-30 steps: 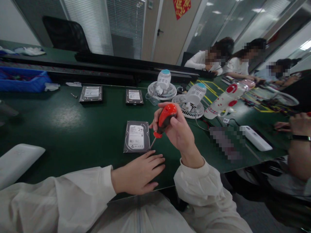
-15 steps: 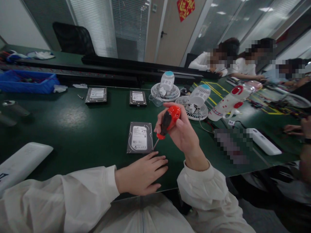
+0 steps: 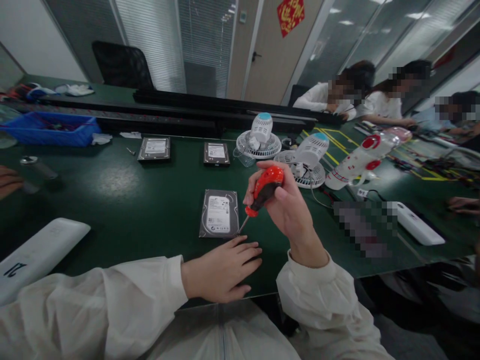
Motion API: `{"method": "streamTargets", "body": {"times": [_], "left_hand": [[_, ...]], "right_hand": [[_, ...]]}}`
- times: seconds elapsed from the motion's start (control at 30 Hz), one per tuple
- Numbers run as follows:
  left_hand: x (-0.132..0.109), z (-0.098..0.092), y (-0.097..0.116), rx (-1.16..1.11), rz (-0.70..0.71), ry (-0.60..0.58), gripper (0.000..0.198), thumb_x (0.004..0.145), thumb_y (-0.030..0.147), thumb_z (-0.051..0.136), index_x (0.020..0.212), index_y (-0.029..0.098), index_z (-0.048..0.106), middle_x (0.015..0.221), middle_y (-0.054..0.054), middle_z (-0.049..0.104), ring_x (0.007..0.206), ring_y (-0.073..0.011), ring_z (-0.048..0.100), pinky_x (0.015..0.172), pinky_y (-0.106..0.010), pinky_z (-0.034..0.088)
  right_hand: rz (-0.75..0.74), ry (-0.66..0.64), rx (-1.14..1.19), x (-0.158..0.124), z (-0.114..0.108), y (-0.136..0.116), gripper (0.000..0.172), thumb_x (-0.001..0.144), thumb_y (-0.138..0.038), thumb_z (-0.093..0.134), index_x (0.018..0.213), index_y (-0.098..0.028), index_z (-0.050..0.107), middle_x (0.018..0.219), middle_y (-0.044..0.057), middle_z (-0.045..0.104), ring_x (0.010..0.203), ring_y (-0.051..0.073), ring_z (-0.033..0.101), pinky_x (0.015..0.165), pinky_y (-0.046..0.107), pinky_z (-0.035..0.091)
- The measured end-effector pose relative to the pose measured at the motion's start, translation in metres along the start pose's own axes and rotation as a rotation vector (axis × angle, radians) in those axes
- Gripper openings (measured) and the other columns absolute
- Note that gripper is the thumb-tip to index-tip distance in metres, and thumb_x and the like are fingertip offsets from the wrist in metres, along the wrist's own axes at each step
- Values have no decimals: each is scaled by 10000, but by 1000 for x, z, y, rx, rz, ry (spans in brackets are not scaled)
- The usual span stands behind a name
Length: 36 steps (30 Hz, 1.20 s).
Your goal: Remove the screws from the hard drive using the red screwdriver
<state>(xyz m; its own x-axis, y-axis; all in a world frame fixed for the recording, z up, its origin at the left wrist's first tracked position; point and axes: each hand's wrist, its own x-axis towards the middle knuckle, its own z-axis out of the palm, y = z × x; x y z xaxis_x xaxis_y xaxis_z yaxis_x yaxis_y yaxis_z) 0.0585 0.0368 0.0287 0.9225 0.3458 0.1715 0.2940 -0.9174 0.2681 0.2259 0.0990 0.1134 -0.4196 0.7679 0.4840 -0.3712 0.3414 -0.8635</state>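
A hard drive (image 3: 219,214) lies label up on the green table in front of me. My right hand (image 3: 287,205) is closed around the red and black handle of a screwdriver (image 3: 265,189). Its shaft slants down to the left, and the tip is at the drive's near right corner. My left hand (image 3: 225,270) rests with fingers stretched out just below that corner, its index fingertip close to the screwdriver tip. Whether that finger touches the drive or a screw I cannot tell. Farther back lie two more hard drives, one at the left (image 3: 154,149) and one in the middle (image 3: 216,153).
Two white fans (image 3: 258,142) and a white bottle (image 3: 352,160) stand to the right. A blue bin (image 3: 52,131) sits at the back left, with a white numbered case (image 3: 45,255) nearer. Another person's hand (image 3: 9,181) shows at the left edge; several people sit at the far right.
The screwdriver handle has turned in my right hand while its tip stays at the drive's corner. Another person's hand has appeared at the left edge. The view has shifted slightly.
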Motion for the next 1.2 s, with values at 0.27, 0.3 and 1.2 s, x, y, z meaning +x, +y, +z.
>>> {"method": "streamTargets", "body": {"times": [0.27, 0.3, 1.2], "left_hand": [[0, -1, 0, 8, 6, 10, 579, 966, 420, 528, 1417, 58, 507, 1498, -214, 534, 1425, -325, 467, 1229, -494, 276], [0, -1, 0, 11, 9, 12, 577, 966, 419, 527, 1415, 56, 509, 1496, -215, 536, 1424, -324, 468, 1228, -494, 278], [0, 0, 0, -2, 6, 11, 585, 966, 423, 521, 1420, 54, 503, 1491, -218, 537, 1427, -323, 464, 1227, -497, 284]], "right_hand": [[-82, -3, -99, 0, 1, -7, 241, 921, -191, 654, 1117, -224, 517, 1181, 35, 688, 1028, 177, 729, 911, 359, 592], [-92, -14, -106, 0, 2, -7, 253, 916, -176, 661, 1092, -236, 490, 1124, 16, 702, 959, 164, 740, 848, 344, 604], [-84, 62, -255, 4, 1, -4, 279, 915, -312, 685, 1111, -259, 493, 953, -24, 602, 754, 102, 620, 725, 288, 547]]}}
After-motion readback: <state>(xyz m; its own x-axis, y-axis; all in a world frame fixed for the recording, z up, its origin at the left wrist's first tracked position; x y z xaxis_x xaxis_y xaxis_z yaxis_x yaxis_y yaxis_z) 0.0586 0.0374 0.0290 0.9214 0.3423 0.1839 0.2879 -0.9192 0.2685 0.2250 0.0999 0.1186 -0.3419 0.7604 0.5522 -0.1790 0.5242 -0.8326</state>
